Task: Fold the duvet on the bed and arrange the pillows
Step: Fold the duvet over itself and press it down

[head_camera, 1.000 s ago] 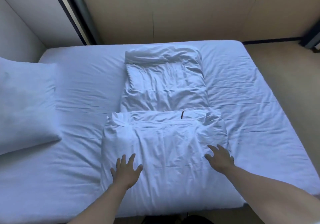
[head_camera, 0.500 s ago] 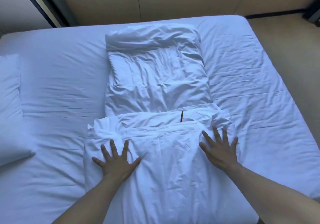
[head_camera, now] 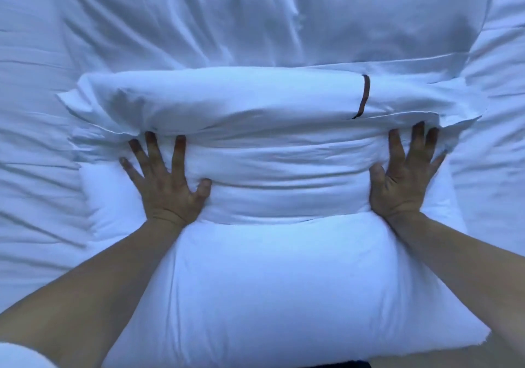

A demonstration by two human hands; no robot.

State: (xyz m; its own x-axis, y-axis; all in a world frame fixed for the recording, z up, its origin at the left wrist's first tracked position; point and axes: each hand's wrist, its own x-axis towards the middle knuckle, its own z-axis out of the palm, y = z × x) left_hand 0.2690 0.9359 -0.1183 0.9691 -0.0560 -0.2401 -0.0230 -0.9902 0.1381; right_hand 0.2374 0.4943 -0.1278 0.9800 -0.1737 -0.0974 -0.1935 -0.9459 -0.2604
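While the white duvet (head_camera: 272, 268) sits in a puffy, folded stack at the near edge of the bed (head_camera: 37, 111), the job looks partly done: more folding may be left, and no pillows show here, so they are likely not set yet. On one side, the left hand (head_camera: 164, 185) lies flat with fingers spread wide, pressing the soft cloth, not grabbing it. Across the middle, the top fold is a fat roll with a thin dark stripe (head_camera: 364, 96). On the other side, the right hand (head_camera: 406, 180) presses flat too, fingers open. Wrinkly sheet lies all around.
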